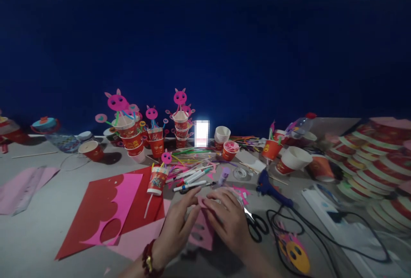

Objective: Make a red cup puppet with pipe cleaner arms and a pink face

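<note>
A light pink sheet of paper [207,233] with several cut-out holes is between my hands in the lower middle. My left hand [178,222], with a dark red bead bracelet at the wrist, grips the paper's upper left edge between thumb and fingers. My right hand [227,220] pinches its upper right part. The fingers partly hide the sheet's top. Beside my right hand lie black-handled scissors [257,226], their blades partly covered. Left of my hands, a red paper cup [157,180] with a pink animal face stands on red sheets.
A blue glue gun [276,190] and its black cable lie to the right, before a white power strip [340,235]. Markers [192,177] and a glue stick [224,176] are just beyond my hands. Cup figures [131,134] stand at the back; many stacked cups [382,162] fill the right.
</note>
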